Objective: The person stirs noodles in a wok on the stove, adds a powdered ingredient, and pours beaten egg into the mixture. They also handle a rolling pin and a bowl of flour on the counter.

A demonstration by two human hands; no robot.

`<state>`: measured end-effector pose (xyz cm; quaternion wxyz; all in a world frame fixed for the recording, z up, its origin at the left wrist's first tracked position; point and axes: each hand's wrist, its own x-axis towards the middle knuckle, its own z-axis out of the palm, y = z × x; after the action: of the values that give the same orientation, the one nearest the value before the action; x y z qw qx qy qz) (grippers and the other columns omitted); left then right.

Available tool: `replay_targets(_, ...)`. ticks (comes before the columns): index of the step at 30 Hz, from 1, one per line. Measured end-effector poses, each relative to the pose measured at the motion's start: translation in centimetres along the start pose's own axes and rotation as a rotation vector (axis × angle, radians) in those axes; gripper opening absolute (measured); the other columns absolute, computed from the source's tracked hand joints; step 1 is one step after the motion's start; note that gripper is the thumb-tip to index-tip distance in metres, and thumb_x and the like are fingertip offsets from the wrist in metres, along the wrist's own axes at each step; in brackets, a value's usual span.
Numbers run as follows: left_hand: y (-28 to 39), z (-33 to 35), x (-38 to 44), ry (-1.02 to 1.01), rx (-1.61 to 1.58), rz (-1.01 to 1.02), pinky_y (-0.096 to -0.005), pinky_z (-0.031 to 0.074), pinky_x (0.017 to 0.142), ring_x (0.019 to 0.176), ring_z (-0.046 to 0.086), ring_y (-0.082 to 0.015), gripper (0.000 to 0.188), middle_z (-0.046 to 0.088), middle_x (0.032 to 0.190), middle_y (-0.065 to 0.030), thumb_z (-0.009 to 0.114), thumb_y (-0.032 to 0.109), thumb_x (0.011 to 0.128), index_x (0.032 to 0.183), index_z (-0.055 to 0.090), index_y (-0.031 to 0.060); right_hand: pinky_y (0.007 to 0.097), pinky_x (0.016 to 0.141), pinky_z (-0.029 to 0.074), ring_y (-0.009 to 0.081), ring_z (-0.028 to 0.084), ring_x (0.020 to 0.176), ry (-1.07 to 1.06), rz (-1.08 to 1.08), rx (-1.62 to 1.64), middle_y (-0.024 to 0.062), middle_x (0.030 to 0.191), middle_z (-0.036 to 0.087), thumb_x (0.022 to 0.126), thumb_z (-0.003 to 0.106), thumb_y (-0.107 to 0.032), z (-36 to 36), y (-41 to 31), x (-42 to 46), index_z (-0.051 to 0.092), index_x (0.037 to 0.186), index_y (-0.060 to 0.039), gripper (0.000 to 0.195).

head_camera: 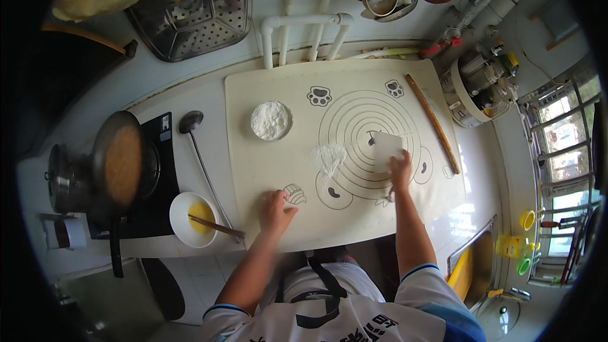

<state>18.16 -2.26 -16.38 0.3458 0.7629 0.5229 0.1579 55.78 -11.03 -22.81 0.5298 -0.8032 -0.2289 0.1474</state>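
A cream pastry mat (266, 166) printed with rings and paw marks covers the counter before me. My right hand (401, 171) grips a flat whitish dough scraper (387, 149) over the rings. Left of the scraper lies a small heap of flour (329, 159) on the mat. My left hand (280, 206) rests at the mat's lower left, fingers apart, with nothing seen in it. A round bowl of flour (271, 121) stands at the upper left of the mat. Along the right side lies a wooden rolling pin (433, 123).
Left of the mat are a ladle (191, 122), a white bowl of beaten egg (180, 223) with chopsticks (216, 226), and a frying pan (122, 166) with brown food above a black cooktop (164, 190). White pipes (304, 20) stand behind the mat. A sink (479, 266) is at the right.
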Motion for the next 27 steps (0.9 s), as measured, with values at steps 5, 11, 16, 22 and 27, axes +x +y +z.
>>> replay_targets(5, -0.6, 0.3, 0.0, 0.044, 0.020, -0.005, -0.0326, 0.045, 0.066, 0.078, 0.051, -0.0185, 0.039, 0.049, 0.086, -0.0021, 0.079, 0.014, 0.059, 0.088, 0.053, 0.0112, 0.0331, 0.062, 0.048, 0.0237, 0.061, 0.063, -0.409, -0.120, -0.199, 0.0133, 0.070, 0.061, 0.079, 0.062, -0.012, 6.6, -8.4, -3.3, 0.050, 0.115, -0.0049, 0.039)
replay_targets(11, 0.5, -0.1, 0.1, 0.019, 0.024, -0.075, -0.0317, 0.046, 0.065, 0.074, 0.051, -0.0177, 0.038, 0.049, 0.086, -0.0023, 0.078, 0.012, 0.060, 0.088, 0.053, 0.0105, 0.0348, 0.062, 0.049, 0.0265, 0.063, 0.067, -0.338, -0.213, -0.119, 0.0155, 0.075, 0.064, 0.079, 0.061, -0.012, 6.2, -6.6, 6.1, 0.052, 0.118, -0.0078, 0.040)
replay_targets(16, 1.0, 0.0, 0.3, 0.015, 0.017, -0.121, -0.0302, 0.046, 0.065, 0.076, 0.052, -0.0168, 0.036, 0.049, 0.084, -0.0025, 0.078, 0.011, 0.061, 0.088, 0.053, 0.0102, 0.0386, 0.070, 0.049, 0.0319, 0.062, 0.078, -0.708, -0.247, -0.299, 0.0193, 0.087, 0.064, 0.078, 0.061, -0.018, 11.3, -10.3, 6.1, 0.053, 0.118, -0.0116, 0.042)
replay_targets(22, -0.6, 0.5, -0.3, 0.049, -0.144, -0.125, -0.0285, 0.047, 0.062, 0.074, 0.055, -0.0159, 0.033, 0.053, 0.084, -0.0041, 0.073, 0.006, 0.065, 0.091, 0.054, 0.0093, 0.0394, 0.078, 0.048, 0.0335, 0.060, 0.090, -1.192, -0.665, -0.348, 0.0168, 0.098, 0.063, 0.079, 0.060, -0.020, 12.8, -14.8, 2.1, 0.053, 0.119, -0.0154, 0.041)
replay_targets(27, -2.7, 0.6, -2.2, 0.207, -0.355, -0.120, -0.0248, 0.046, 0.060, 0.066, 0.054, -0.0131, 0.029, 0.053, 0.081, -0.0039, 0.068, 0.000, 0.070, 0.095, 0.053, 0.0059, 0.0332, 0.071, 0.049, 0.0254, 0.064, 0.078, -0.946, -0.370, -0.320, 0.0156, 0.089, 0.065, 0.079, 0.060, -0.014, 13.3, -15.2, 7.6, 0.053, 0.119, -0.0121, 0.041)
